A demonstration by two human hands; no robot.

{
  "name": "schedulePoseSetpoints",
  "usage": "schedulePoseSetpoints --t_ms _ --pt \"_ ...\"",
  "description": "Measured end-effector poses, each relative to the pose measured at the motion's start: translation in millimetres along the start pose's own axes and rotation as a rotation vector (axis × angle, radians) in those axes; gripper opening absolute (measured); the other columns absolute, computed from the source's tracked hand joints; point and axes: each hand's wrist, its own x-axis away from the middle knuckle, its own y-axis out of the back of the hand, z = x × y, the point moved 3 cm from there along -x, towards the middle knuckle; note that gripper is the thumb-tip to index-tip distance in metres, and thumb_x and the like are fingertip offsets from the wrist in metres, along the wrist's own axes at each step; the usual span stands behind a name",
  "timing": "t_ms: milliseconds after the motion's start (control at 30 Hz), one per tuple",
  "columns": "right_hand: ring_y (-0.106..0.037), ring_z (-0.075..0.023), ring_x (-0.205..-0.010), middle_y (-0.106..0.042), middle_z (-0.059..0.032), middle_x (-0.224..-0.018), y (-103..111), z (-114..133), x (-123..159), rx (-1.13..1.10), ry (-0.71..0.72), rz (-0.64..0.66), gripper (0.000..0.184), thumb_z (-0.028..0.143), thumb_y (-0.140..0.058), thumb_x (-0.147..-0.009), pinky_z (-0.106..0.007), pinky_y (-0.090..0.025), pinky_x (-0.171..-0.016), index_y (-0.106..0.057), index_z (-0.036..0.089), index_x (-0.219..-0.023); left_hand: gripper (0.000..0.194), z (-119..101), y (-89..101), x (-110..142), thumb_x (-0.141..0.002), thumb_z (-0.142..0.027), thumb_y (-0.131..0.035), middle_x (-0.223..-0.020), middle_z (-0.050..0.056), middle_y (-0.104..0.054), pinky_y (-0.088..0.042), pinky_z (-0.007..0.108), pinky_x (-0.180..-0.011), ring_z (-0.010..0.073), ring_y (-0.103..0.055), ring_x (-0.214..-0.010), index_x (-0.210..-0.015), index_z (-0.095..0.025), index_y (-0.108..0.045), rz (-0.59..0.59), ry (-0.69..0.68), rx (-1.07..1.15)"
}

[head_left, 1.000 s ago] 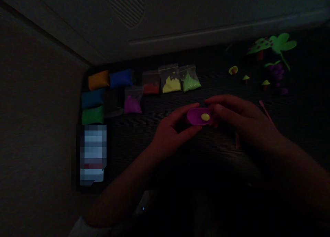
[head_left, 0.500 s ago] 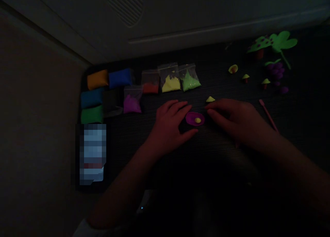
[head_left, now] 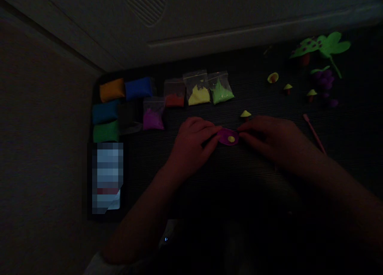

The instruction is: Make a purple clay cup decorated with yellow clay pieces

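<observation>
A flat purple oval of modelling clay [head_left: 224, 138] with a small yellow clay ball [head_left: 231, 139] on it lies between my hands on the dark table. My left hand [head_left: 197, 137] pinches its left edge between thumb and fingers. At the opposite edge, the fingertips of my right hand [head_left: 266, 135] are closed on the rim. Just behind my right fingertips stands a small clay mushroom [head_left: 245, 114] with a yellow cap; its stem is dim.
Small bags of coloured clay, such as a yellow bag [head_left: 199, 95] and a purple bag [head_left: 153, 117], stand back left. A phone [head_left: 109, 179] lies at left. Back right are more mushrooms [head_left: 287, 88], clay grapes [head_left: 324, 79], a green leafy piece [head_left: 332, 46]. A pink tool [head_left: 314, 134] lies right.
My left thumb and fingers have come together on the purple clay's left edge. My right fingertips have met its right edge. The view has shifted slightly.
</observation>
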Motion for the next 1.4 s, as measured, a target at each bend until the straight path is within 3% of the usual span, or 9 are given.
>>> schedulePoseSetpoints --t_ms 300,533,700,1033,1400 --pt "-0.06 -0.0149 -0.07 -0.066 -0.0014 -0.081 -2.0 2.6 3.0 0.036 -0.053 0.077 0.028 0.037 -0.05 -0.083 -0.026 -0.041 -0.058 -0.061 0.021 -0.103 0.032 2.4 2.8 0.0 -0.084 -0.03 -0.052 -0.104 0.005 -0.061 -0.039 0.035 -0.09 0.0179 -0.048 -0.1 -0.113 -0.018 -0.058 0.079 -0.019 0.015" --pt "-0.06 -0.018 -0.078 -0.065 -0.0033 -0.092 -7.7 5.9 6.1 0.088 -0.062 0.063 0.032 0.042 -0.048 -0.083 -0.03 -0.042 -0.063 -0.057 0.021 -0.107 0.036 2.9 -0.8 0.2 -0.085 -0.034 -0.051 -0.109 0.005 -0.058 -0.035 0.037 -0.094 0.0196 -0.044 -0.104 -0.119 -0.022 -0.055 0.137 -0.034 -0.009" --pt "-0.061 -0.0212 -0.082 -0.065 -0.0036 -0.098 -13.0 7.8 7.5 0.158 -0.052 0.038 0.032 0.043 -0.047 -0.083 -0.039 -0.039 -0.075 -0.054 0.024 -0.108 0.036 3.9 -3.3 1.1 -0.085 -0.035 -0.05 -0.11 0.006 -0.058 -0.035 0.038 -0.092 0.0205 -0.043 -0.104 -0.118 -0.022 -0.055 0.156 -0.043 -0.028" --pt "-0.061 -0.0198 -0.08 -0.065 -0.0043 -0.095 -17.1 10.7 6.1 0.189 -0.039 0.022 0.032 0.042 -0.046 -0.084 -0.032 -0.041 -0.068 -0.057 0.021 -0.106 0.036 3.1 -4.6 1.8 -0.084 -0.035 -0.051 -0.107 0.006 -0.059 -0.036 0.038 -0.091 0.0207 -0.044 -0.103 -0.117 -0.021 -0.056 0.144 -0.063 -0.043" --pt "-0.061 -0.0198 -0.08 -0.065 -0.0031 -0.093 -18.1 10.3 7.3 0.196 -0.044 0.024 0.029 0.041 -0.045 -0.085 -0.033 -0.04 -0.068 -0.056 0.022 -0.104 0.035 4.0 -5.3 0.8 -0.083 -0.037 -0.052 -0.106 0.005 -0.059 -0.036 0.038 -0.09 0.021 -0.044 -0.103 -0.115 -0.022 -0.058 0.161 -0.048 -0.038"
